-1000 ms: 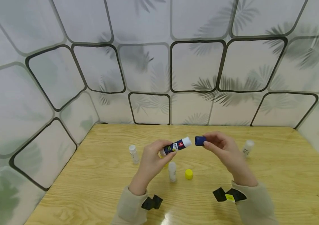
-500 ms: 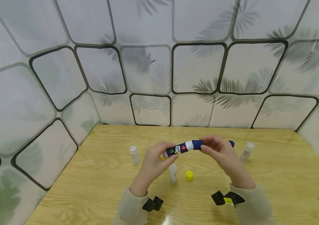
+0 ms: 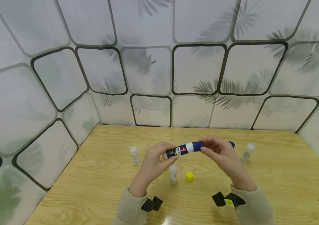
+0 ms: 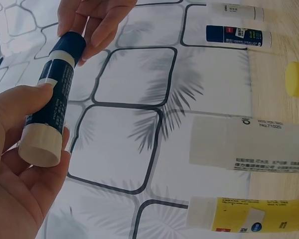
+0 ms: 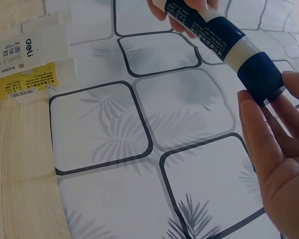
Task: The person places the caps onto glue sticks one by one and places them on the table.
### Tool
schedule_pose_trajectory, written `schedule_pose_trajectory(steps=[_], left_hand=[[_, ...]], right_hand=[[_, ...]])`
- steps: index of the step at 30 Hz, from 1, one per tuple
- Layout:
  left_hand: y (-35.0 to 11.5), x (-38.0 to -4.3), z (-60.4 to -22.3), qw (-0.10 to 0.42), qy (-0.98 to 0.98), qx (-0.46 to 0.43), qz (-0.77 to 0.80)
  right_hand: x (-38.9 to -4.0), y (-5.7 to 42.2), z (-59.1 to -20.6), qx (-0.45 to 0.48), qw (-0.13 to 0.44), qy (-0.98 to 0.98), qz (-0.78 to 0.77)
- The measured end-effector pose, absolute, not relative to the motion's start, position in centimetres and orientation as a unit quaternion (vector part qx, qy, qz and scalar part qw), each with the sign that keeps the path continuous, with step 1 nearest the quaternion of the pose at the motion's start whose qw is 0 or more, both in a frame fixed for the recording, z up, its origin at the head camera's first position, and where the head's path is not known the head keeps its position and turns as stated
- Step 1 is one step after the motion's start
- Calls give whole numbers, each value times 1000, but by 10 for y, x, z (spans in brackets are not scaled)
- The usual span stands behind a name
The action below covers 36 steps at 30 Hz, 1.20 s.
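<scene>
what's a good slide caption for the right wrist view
Right hand pinches the navy cap at the end of a glue stick the left hand grips, with a yellow stick at frame left.

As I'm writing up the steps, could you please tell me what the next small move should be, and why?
Probably the right hand should press the cap further onto the glue stick that the left hand holds: the cap is at its end, but a white band shows between cap and label.
</scene>
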State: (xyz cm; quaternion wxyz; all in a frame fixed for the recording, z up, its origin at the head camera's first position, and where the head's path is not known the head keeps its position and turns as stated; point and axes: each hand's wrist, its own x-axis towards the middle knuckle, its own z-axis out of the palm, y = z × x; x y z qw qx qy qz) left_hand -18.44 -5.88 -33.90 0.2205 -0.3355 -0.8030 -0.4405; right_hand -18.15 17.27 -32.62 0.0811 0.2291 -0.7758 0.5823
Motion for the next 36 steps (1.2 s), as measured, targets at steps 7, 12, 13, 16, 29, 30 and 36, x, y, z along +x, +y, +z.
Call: schedule_pose_trajectory(steps=[7, 12, 13, 16, 29, 30, 36], left_hand=[[-60, -183, -337, 208, -792, -346, -459], [-61, -181, -335, 205, -794, -344, -457], [-61, -180, -334, 206, -794, -345, -456], [-61, -180, -334, 211, -791, -356, -451], [-59, -177, -333, 232, -772, -377, -455], [-59, -177, -332, 234, -771, -378, -456], [-58, -175, -331, 244, -765, -384, -455]], right_hand=[[-180, 173, -325, 234, 78, -774, 583], [-179, 174, -325, 236, 77, -774, 582], [-178, 174, -325, 236, 74, -774, 583], [-178, 174, -324, 242, 68, -773, 582], [-175, 172, -321, 253, 55, -773, 580], [-175, 172, -321, 257, 56, -771, 580], [-175, 172, -322, 273, 59, -764, 581]])
